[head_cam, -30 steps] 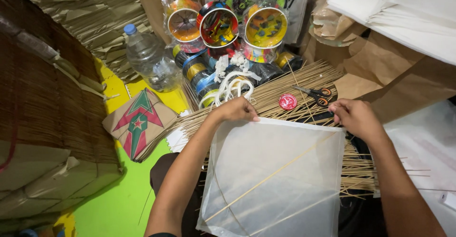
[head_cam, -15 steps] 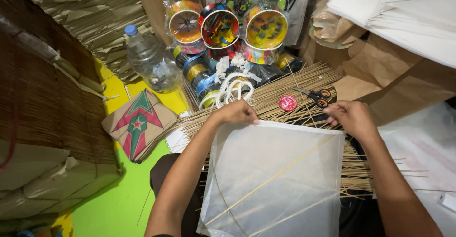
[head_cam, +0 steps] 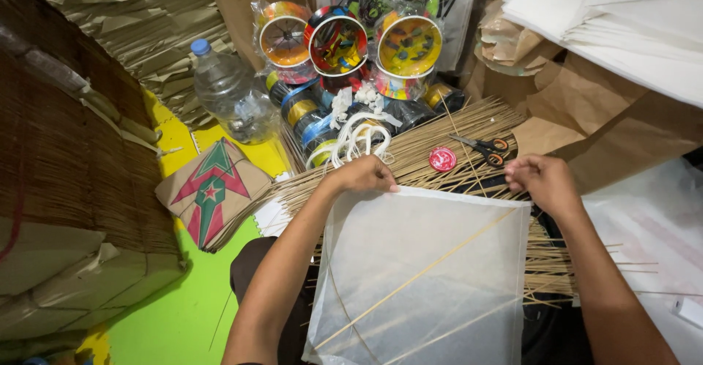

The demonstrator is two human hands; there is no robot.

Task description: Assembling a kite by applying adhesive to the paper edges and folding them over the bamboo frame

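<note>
Left hand (head_cam: pixel 364 174) fingers pinching top-left corner of white kite (head_cam: pixel 432 270), frame ctr. Right hand (head_cam: pixel 543 180) fingers curled at top-right corner, grip unclear. Scissors (head_cam: pixel 480 147) just above.

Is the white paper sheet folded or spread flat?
Spread flat: the sheet lies open with thin sticks across it, left hand and right hand at its top edge.

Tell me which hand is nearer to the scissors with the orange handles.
Right. The right hand sits just below and to the right of the scissors, close to the handles. The left hand is well off to their left, at the white kite sheet's upper left edge.
</note>
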